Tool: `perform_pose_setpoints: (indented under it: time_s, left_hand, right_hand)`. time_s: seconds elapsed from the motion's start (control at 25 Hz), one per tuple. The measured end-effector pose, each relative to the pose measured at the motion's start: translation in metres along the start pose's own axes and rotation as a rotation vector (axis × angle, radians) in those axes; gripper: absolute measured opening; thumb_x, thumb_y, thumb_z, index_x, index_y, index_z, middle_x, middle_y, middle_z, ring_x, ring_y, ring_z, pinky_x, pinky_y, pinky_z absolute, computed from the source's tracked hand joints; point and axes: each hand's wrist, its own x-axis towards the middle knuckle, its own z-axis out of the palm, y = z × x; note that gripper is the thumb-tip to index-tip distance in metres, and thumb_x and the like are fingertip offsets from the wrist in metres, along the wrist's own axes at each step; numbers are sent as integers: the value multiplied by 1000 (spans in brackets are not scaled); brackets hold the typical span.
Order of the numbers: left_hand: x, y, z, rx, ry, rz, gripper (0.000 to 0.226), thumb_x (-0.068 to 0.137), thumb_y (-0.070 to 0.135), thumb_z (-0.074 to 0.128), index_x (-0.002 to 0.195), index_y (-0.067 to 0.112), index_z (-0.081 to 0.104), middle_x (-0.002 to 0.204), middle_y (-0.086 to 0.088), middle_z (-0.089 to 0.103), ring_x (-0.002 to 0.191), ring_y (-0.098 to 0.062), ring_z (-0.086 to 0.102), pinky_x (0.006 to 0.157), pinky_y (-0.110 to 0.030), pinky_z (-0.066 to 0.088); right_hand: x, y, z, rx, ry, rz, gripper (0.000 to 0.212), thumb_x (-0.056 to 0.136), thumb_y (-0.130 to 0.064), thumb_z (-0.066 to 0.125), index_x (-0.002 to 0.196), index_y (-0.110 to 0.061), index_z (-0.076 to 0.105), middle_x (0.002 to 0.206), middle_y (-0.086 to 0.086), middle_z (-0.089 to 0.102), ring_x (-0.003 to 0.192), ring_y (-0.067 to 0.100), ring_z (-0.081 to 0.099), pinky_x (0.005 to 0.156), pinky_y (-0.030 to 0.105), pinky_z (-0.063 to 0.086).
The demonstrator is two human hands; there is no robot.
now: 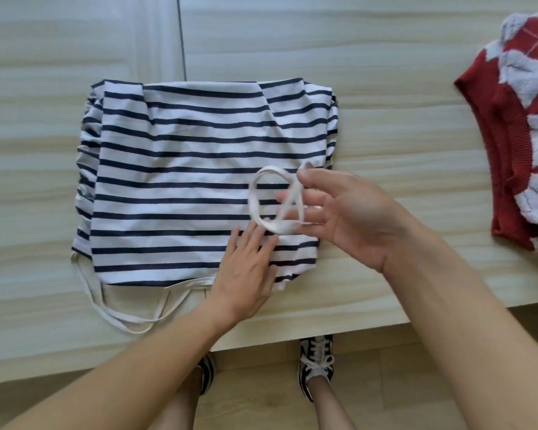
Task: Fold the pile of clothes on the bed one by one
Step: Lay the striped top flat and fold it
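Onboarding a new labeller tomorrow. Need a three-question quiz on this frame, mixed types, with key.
1. True or false: the left hand lies flat on the striped garment.
2. What does the right hand hold? A) a looped white strap B) a sock C) nothing
3. Fill in: the red patterned knit lies to the garment's ____.
Key: 1 true; 2 A; 3 right.

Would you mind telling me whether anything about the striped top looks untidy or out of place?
Yes: cream straps trail loose from under the striped top, and its left side is bunched. The right hand holds a looped strap above it; the left hand presses it flat.
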Motion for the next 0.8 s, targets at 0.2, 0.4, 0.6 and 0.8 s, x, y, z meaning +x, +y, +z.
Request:
perform_pose_setpoints:
  time_s: [0.2, 0.4, 0.6, 0.8]
  left_hand:
    - [-76, -74, -17, -15, 133, -135, 37, 94, 23, 55, 130, 14, 58, 143, -9, 48, 139, -28, 42, 119, -52, 31]
    - [-74, -130, -58, 13, 381, -336, 41, 92, 21, 56, 130, 9, 53, 140, -14, 47, 133, -32, 41, 116, -49, 31]
    - [-108, -178, -64, -388, 394, -1100, 68, 97, 41, 58, 150, 6, 33, 159, -20, 29, 148, -37, 22, 119, -53, 24]
    - [-116, -167, -62, -295, 370, -905, 78, 93, 62, 41, 151, 11, 35, 161, -13, 29, 149, -30, 22, 121, -52, 25]
  right_hand:
    - [31, 35, 11, -394, 274, -5, 46, 95, -39, 64, 135, -18, 56, 138, 9, 59, 123, 24, 58, 109, 43, 43]
    - [75, 86, -13, -517, 654, -23, 90, 86, -52, 70, 155, -14, 27, 158, 9, 27, 141, 28, 37, 113, 43, 34]
    - [101, 100, -6, -698, 750, -51, 87, 80, -50, 76, 143, -3, 37, 147, 18, 33, 139, 37, 32, 112, 51, 35]
    - [106, 92, -8, -451, 750, -28, 76, 73, -33, 86, 134, -13, 46, 132, 8, 60, 119, 34, 59, 101, 48, 48]
